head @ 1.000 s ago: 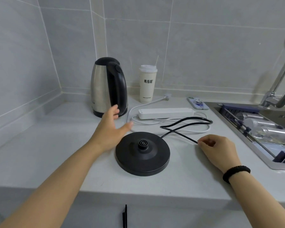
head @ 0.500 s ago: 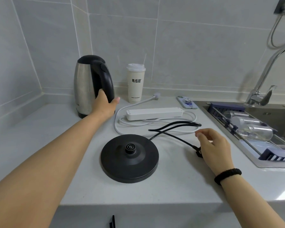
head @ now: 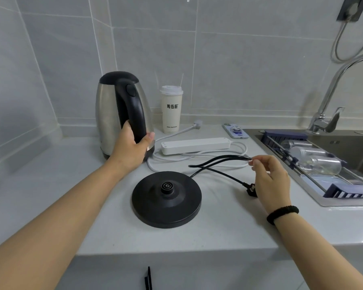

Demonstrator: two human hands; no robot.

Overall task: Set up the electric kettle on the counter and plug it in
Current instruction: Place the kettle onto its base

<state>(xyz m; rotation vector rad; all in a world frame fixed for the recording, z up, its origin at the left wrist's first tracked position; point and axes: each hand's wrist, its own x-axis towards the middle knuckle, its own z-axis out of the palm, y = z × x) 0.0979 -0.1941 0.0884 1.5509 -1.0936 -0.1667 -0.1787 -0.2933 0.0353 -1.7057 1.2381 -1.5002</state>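
Note:
A steel kettle (head: 107, 114) with a black lid and handle stands at the back left of the counter. My left hand (head: 132, 147) grips the lower part of its handle. The round black base (head: 166, 199) lies in front, nearer the counter's edge. Its black cord (head: 218, 160) loops to the right, and my right hand (head: 270, 181) pinches the loop's far end, lifted a little off the counter. The black plug (head: 251, 189) lies beside that hand's palm. A white power strip (head: 195, 145) lies behind the cord, its own white plug (head: 198, 123) loose by the wall.
A lidded paper cup (head: 171, 109) stands right of the kettle. A phone (head: 235, 130) lies by the sink (head: 344, 143), which holds a rack with bottles. A faucet (head: 331, 101) rises at the right. A wall socket (head: 350, 7) sits high up at the right.
My left hand went from reaching over the base to gripping the kettle's handle. My right hand rose from the counter near the plug and now pinches the cord's loop.

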